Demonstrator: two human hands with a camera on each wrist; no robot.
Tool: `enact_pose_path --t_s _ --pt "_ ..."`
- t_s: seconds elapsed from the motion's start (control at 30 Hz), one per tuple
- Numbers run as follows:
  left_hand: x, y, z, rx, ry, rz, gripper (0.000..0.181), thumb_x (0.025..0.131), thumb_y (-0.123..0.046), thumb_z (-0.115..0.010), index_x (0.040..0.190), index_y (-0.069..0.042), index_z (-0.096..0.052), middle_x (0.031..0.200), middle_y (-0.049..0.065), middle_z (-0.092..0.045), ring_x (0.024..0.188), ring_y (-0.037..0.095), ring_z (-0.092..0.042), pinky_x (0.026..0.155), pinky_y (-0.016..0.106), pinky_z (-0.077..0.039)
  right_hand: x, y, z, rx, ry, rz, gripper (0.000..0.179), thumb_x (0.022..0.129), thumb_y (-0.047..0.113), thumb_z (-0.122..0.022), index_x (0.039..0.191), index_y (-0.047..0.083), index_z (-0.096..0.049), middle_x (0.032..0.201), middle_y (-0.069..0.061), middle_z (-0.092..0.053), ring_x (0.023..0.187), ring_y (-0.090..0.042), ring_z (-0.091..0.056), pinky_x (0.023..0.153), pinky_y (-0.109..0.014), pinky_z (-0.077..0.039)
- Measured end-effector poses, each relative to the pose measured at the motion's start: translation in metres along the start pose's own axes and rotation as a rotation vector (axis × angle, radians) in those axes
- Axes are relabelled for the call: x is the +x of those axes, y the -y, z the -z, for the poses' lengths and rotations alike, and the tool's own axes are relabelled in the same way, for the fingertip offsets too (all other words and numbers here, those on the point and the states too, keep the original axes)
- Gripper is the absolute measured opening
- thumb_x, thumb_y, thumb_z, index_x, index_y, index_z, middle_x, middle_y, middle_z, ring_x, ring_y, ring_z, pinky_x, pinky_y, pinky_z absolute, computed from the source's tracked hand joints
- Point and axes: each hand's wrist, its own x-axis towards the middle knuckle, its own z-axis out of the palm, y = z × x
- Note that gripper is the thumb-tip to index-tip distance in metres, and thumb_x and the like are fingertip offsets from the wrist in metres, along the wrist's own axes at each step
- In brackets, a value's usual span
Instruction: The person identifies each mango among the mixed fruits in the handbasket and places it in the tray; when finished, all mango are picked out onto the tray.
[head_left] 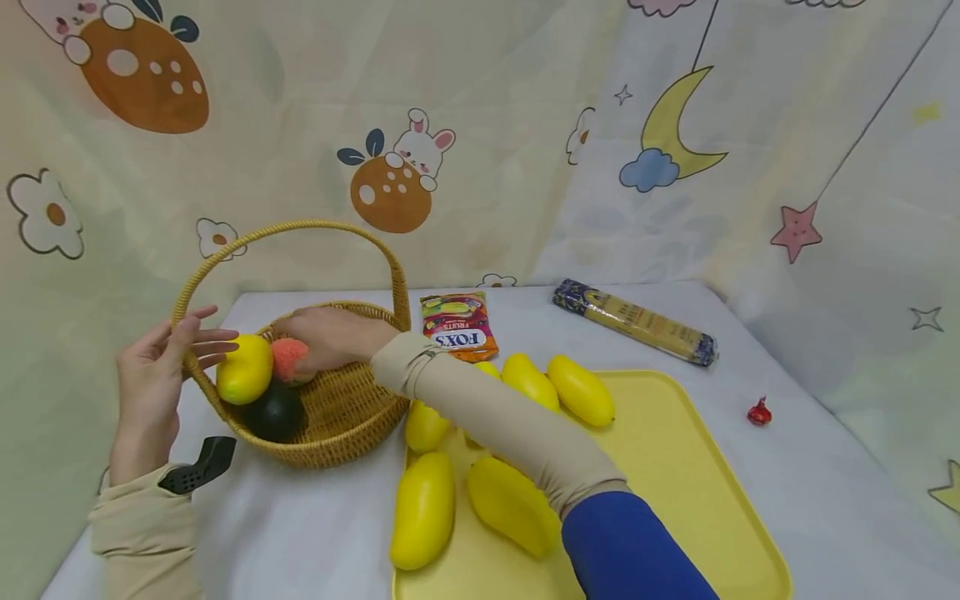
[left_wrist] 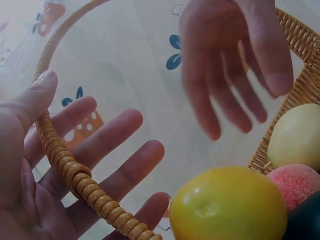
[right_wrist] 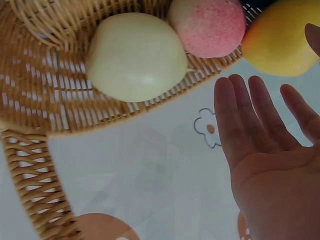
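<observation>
A wicker basket [head_left: 337, 450] with a tall arched handle stands at the left of the table. It holds a round yellow fruit [left_wrist: 227, 202], a pink peach [right_wrist: 207, 27], a dark green fruit [head_left: 274, 412] and a pale pear [right_wrist: 135, 57]. My left hand [head_left: 150, 383] is at the handle's left side, the handle crossing its palm between thumb and straight, spread fingers. Over the basket's far side, my right hand [left_wrist: 232, 65] has its fingers extended, with nothing between them. From the head camera, this hand hides the pear.
Several yellow mangoes [head_left: 423, 510] lie on a yellow tray [head_left: 697, 483], right of the basket. Behind the tray are a Fox's Fruits candy bag [head_left: 457, 325] and a long pasta-like packet [head_left: 637, 321]. A small red wrapped candy [head_left: 759, 412] lies farther right.
</observation>
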Motion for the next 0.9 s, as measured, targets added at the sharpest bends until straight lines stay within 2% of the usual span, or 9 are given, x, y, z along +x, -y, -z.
enact_pose_path --t_s 0.3,0.47,0.67,0.9 --pt "0.001 0.0 0.0 0.0 -0.004 0.013 0.04 0.095 -0.032 -0.058 0.126 -0.006 -0.061 0.087 -0.007 -0.074 0.079 0.006 -0.07 0.072 0.012 -0.052 0.02 0.019 -0.005 -0.072 0.06 -0.015 0.067 0.086 0.029 -0.069 0.146 0.026 -0.037 0.132 0.006 -0.046 0.103 -0.008 -0.049 0.092 -0.015 -0.041" --pt "0.002 0.0 -0.001 0.002 -0.007 0.012 0.04 0.094 -0.032 -0.058 0.126 -0.007 -0.062 0.086 -0.007 -0.074 0.079 0.006 -0.07 0.073 0.012 -0.052 0.024 0.021 -0.007 -0.1 0.043 0.01 0.078 0.083 0.03 -0.074 0.149 0.025 -0.032 0.141 0.006 -0.04 0.112 -0.008 -0.049 0.099 -0.014 -0.039" --pt "0.0 -0.002 -0.001 -0.031 0.004 0.001 0.038 0.095 -0.029 -0.057 0.125 -0.006 -0.062 0.085 -0.005 -0.075 0.076 0.008 -0.071 0.073 0.013 -0.053 0.03 0.018 -0.01 -0.118 0.065 0.003 0.079 0.083 0.028 -0.073 0.15 0.029 -0.03 0.153 0.008 -0.026 0.127 -0.007 -0.041 0.109 -0.018 -0.032" --pt "-0.001 0.0 0.0 -0.032 0.007 0.003 0.041 0.096 -0.029 -0.057 0.127 -0.004 -0.06 0.086 -0.005 -0.075 0.074 0.009 -0.071 0.073 0.013 -0.053 0.037 0.022 -0.021 -0.198 0.052 0.001 0.076 0.086 0.028 -0.07 0.15 0.032 -0.03 0.153 0.008 -0.026 0.126 -0.008 -0.042 0.101 -0.017 -0.039"
